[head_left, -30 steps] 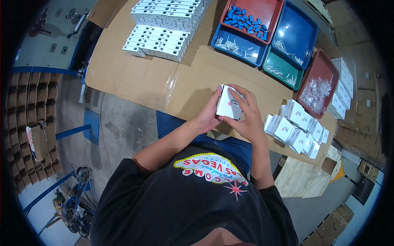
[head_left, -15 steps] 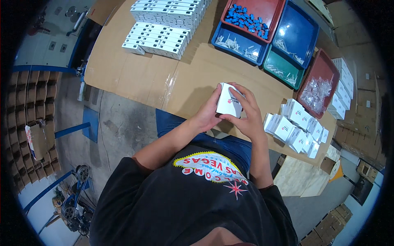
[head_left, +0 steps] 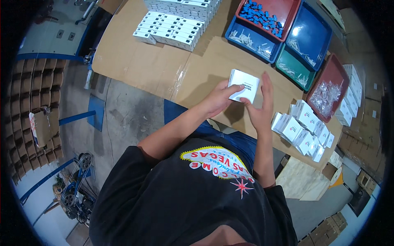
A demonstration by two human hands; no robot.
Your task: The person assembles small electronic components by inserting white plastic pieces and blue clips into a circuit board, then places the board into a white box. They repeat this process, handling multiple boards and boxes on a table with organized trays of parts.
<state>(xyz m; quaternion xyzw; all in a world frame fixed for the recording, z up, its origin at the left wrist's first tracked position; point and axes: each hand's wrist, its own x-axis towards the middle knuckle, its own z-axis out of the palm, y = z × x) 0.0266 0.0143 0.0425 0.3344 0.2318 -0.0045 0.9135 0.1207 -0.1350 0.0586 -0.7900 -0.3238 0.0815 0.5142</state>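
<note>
A small white box (head_left: pixel 251 84) with dark print on its face is held above the cardboard-covered table. My left hand (head_left: pixel 221 99) grips it from the left, thumb pressed over the printed face and the other fingers hidden behind. At its right side, my right hand (head_left: pixel 262 110) is open, with fingers stretched upward. The right thumb tip lies at the box's lower edge; whether it touches I cannot tell. Several similar white boxes (head_left: pixel 304 117) lie in a pile to the right of my right hand.
Stacked white boxes (head_left: pixel 172 33) fill the table's far left. At the back right are a red tray (head_left: pixel 283 9) of blue pieces, blue (head_left: pixel 314 28) and green (head_left: pixel 289 74) trays of white sticks, and a dark red tray (head_left: pixel 337 67) of clear plastic pieces. More white boxes (head_left: pixel 349 92) stand beyond it.
The box has turned in my left hand and shows another part of its print. My right hand has loosened from it and spread its fingers. The whole view has shifted slightly.
</note>
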